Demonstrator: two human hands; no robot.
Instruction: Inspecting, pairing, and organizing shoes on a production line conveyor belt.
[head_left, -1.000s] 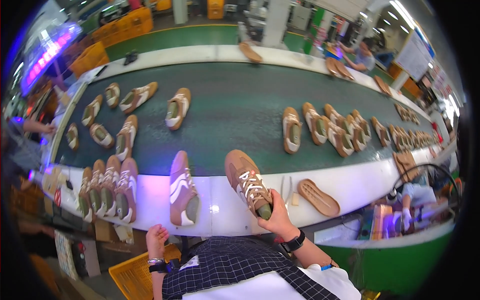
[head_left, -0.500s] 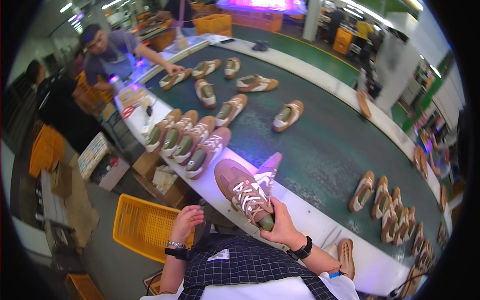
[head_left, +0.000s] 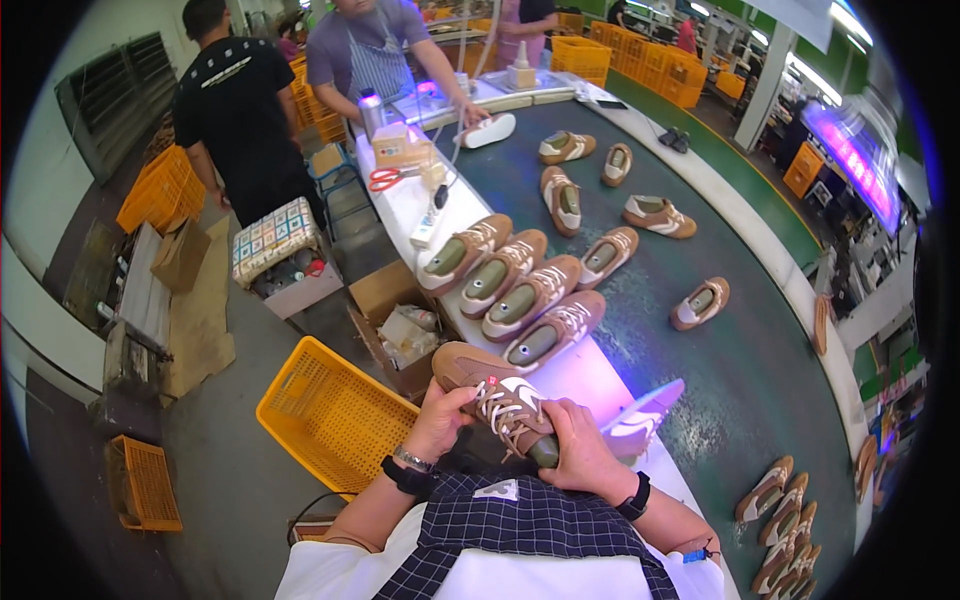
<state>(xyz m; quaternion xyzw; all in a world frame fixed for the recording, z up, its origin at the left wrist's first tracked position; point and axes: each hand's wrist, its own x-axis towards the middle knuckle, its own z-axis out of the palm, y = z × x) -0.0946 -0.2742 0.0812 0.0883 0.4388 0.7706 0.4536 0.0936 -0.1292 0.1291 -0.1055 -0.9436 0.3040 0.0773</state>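
Note:
A brown sneaker (head_left: 500, 398) with white side stripes and pale laces is held in front of my apron by both hands. My left hand (head_left: 438, 420) grips its toe end, thumb near the laces. My right hand (head_left: 582, 445) is closed around the heel end, where a green insert (head_left: 545, 452) shows in the opening. Just right of it, another sneaker (head_left: 643, 420) lies on its side under violet light. Beyond the held shoe, a row of several similar sneakers (head_left: 533, 305) with green inserts stands on the white ledge (head_left: 400, 210).
The dark green belt (head_left: 640, 290) carries several loose sneakers, with more lined up at lower right. A yellow crate (head_left: 335, 420) and an opened cardboard box (head_left: 395, 330) stand at left. Red scissors (head_left: 390, 178) lie on the ledge. Across it, a co-worker's hand (head_left: 470, 112) touches a shoe.
My left hand, free before, now grips the sneaker's toe end. The view has turned left. The co-worker's shoe now shows its white sole.

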